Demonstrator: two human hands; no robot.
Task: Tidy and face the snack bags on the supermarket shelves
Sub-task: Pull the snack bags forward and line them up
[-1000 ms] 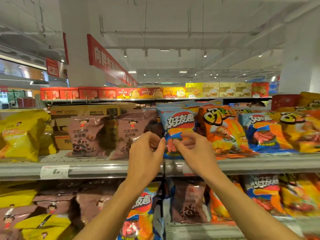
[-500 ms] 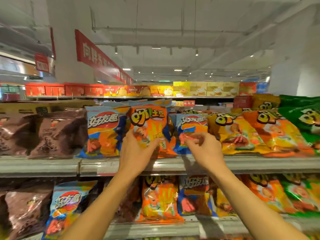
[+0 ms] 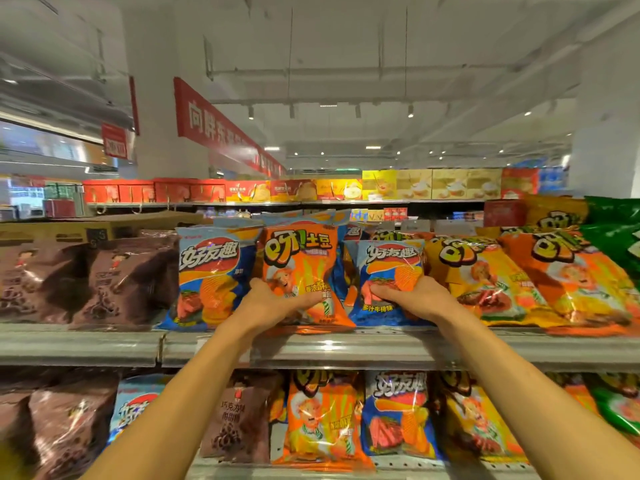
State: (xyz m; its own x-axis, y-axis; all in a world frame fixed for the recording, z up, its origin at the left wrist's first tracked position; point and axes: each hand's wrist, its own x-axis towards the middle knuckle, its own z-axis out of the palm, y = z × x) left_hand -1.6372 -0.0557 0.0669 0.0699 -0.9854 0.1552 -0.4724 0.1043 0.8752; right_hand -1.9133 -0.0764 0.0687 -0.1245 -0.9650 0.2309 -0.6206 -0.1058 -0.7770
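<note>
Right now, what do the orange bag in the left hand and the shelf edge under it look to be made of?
Orange bag: thin glossy plastic film, likely foil-lined; it creases and glints under the lights, and dents where the left hand holds its lower part.
Shelf edge: seemingly grey painted or galvanised metal, dull sheen, with a clear glossy plastic price strip along the front.

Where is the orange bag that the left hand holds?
The orange bag stands mid-frame on the upper shelf, between two blue bags, gripped low by the left hand.
</note>
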